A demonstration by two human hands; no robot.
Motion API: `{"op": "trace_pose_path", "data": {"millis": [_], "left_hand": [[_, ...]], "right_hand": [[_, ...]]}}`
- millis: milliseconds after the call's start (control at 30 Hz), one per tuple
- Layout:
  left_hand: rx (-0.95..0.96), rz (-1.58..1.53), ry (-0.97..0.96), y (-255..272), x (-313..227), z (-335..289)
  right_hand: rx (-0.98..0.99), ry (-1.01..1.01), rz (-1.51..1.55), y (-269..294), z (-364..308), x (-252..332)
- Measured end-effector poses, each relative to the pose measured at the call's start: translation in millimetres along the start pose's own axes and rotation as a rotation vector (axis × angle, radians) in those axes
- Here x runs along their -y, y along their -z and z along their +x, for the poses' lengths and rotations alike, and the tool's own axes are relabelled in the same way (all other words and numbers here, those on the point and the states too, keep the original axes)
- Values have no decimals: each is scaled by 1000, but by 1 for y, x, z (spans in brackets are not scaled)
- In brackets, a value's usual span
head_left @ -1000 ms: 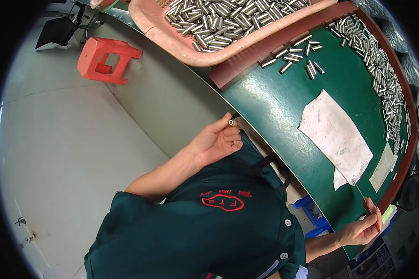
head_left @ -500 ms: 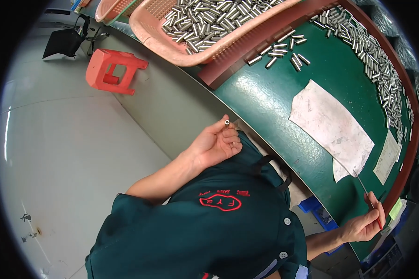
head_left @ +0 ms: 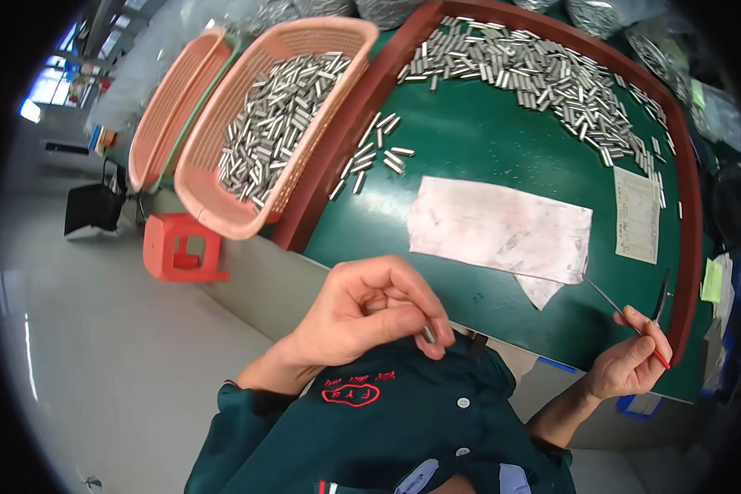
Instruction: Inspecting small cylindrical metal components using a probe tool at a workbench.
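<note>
My left hand (head_left: 370, 309) is closed, pinching a small metal cylinder (head_left: 429, 335) between thumb and fingers, just off the table's near edge in front of my shirt. Fingers hide most of the cylinder. At the right, my right hand (head_left: 634, 362) grips a thin rod-like tool (head_left: 604, 297) with a red handle end. The tool's tip reaches the right edge of a stained white cloth (head_left: 494, 226) lying on the green table (head_left: 469, 300). Beyond the cloth, many similar cylinders (head_left: 543, 70) are heaped along the far edge, and several loose ones (head_left: 370, 152) lie at the left.
A pink basket (head_left: 214, 221) full of cylinders stands left of the table's red-brown raised border (head_left: 309, 206), beside another pink basket (head_left: 150, 152). A red stool (head_left: 163, 251) is below them. A paper slip (head_left: 636, 216) and a dark pointed tool (head_left: 662, 298) lie at the right.
The view has swung, bringing more of the table and baskets in. My left hand has turned over and come closer, still holding the cylinder. My right hand keeps hold of the red-handled tool.
</note>
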State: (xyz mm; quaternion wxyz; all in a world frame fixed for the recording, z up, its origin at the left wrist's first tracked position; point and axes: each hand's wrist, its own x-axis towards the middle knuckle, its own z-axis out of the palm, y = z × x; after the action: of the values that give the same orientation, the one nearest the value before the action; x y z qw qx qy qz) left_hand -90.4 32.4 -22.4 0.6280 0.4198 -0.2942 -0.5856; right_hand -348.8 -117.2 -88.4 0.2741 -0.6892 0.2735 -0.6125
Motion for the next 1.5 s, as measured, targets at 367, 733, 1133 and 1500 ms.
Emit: {"op": "trace_pose_path", "data": {"millis": [367, 733, 1133, 1500], "left_hand": [[-12, 168, 110, 9, 11, 141], [-75, 136, 105, 16, 21, 148], [-65, 119, 120, 17, 22, 150], [-462, 1513, -1018, 12, -39, 97]], "right_hand": [[-253, -231, 120, -10, -10, 9], [-304, -305, 146, -6, -14, 6], [-355, -400, 196, -5, -11, 6], [-384, -444, 163, -2, -11, 7]]}}
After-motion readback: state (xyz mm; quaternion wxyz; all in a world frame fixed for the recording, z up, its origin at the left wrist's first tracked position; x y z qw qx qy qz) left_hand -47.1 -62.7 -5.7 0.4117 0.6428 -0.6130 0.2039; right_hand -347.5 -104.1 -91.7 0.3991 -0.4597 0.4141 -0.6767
